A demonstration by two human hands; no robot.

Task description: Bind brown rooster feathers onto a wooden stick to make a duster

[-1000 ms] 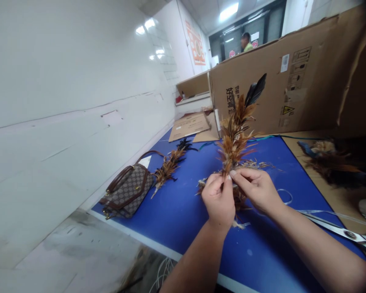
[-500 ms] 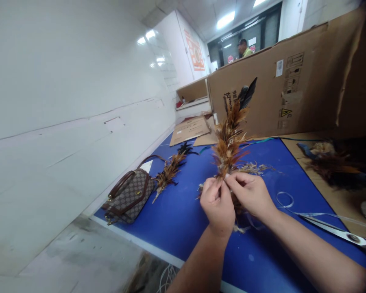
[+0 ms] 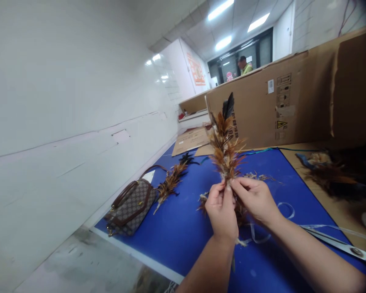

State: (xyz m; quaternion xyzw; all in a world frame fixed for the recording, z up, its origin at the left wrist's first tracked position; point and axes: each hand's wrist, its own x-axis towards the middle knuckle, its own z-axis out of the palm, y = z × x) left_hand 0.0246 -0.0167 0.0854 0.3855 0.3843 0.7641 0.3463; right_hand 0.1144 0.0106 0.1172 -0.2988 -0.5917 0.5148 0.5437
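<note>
Both my hands pinch the lower end of an upright bundle of brown feathers (image 3: 225,150) tipped with a dark feather. My left hand (image 3: 222,207) grips its base from the left, fingers closed. From the right, my right hand (image 3: 256,199) presses thumb and fingertips against the same spot; whether it also holds a strand there I cannot make out. Loose feathers (image 3: 203,201) lie on the blue table beneath my hands, partly hidden by them. A clear ribbon (image 3: 260,240) curls across the table by my right wrist.
A second feather bundle (image 3: 171,179) lies left, beside a patterned handbag (image 3: 132,207). Open scissors (image 3: 338,243) rest at the right under my forearm's side. Dark feathers (image 3: 329,171) are heaped farther right. A large cardboard box (image 3: 256,110) stands behind; a person (image 3: 245,66) is beyond it.
The view has tilted, so the scene sits lower. The feather bundle leans more to the left and upright. Both hands keep their pinch at its base, with only slight shifts.
</note>
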